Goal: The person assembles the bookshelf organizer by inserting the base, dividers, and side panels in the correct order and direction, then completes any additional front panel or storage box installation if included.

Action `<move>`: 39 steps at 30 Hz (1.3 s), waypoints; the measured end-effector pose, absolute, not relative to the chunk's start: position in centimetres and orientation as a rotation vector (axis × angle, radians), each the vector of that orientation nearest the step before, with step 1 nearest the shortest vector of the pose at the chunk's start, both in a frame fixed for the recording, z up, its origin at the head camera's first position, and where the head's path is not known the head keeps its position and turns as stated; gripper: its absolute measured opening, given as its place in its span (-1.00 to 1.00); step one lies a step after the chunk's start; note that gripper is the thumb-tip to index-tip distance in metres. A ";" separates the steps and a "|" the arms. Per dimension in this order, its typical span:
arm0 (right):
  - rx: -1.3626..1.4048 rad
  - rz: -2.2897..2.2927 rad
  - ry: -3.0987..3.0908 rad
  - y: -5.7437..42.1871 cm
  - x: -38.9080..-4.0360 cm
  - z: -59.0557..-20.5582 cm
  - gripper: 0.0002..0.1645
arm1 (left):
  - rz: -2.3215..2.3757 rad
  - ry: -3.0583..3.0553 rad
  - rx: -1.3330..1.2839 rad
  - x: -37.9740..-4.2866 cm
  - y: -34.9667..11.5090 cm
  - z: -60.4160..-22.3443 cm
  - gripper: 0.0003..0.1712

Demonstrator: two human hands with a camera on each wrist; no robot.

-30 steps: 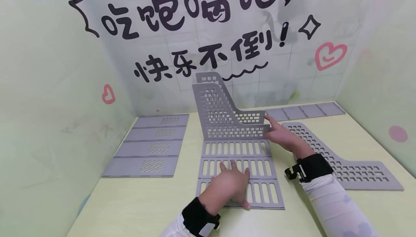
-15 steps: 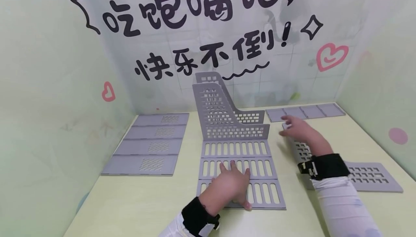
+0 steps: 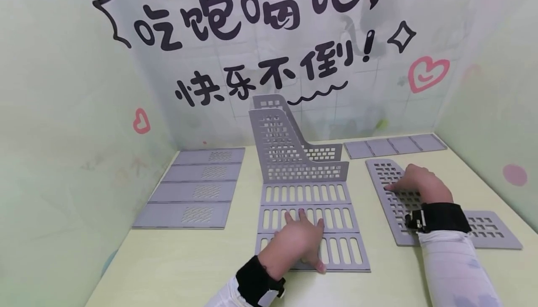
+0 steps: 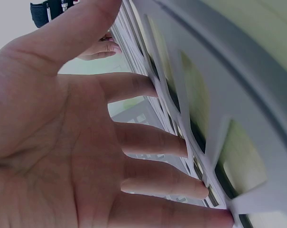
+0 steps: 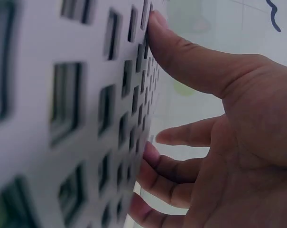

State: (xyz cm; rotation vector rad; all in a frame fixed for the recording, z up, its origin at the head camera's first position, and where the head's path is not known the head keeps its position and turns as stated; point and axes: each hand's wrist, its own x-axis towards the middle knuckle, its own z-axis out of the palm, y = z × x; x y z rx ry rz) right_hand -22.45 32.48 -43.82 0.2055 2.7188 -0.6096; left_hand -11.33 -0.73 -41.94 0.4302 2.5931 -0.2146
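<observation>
In the head view, my left hand lies with spread fingers over a grey folding panel with long slots. The left wrist view shows its fingertips right at the slotted bars. At the right, my right hand is over a flat grey L-shaped side panel with brick-like holes. In the right wrist view the thumb meets the perforated face, and the loosely bent fingertips are near its far edge. Two upright perforated side walls stand at the far end of the slotted panel.
A grey folded-out panel with slanted slits lies at the left. Along the back right is a plain grey strip in several sections. Printed walls enclose the pale yellow table at the back and both sides.
My right hand has let go of the upright side wall's front end and moved right and nearer, down onto the flat perforated panel. The left hand has stayed in place.
</observation>
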 end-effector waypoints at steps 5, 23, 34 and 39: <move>0.162 -0.758 2.754 33.2 -22.4 -43.1 0.25 | -0.218 2.592 0.443 -11.3 -0.7 -42.0 0.34; -0.625 -1.715 2.909 30.5 -19.7 -36.6 -0.81 | -0.281 2.589 0.505 -11.3 -0.8 -41.7 0.33; -0.753 -1.613 2.761 30.2 -20.3 -37.3 -0.77 | -0.287 2.571 0.503 -11.7 -0.6 -41.9 0.34; -0.591 -1.430 2.695 30.6 -20.0 -37.3 -0.67 | -0.278 2.569 0.469 -11.6 -0.5 -41.9 0.35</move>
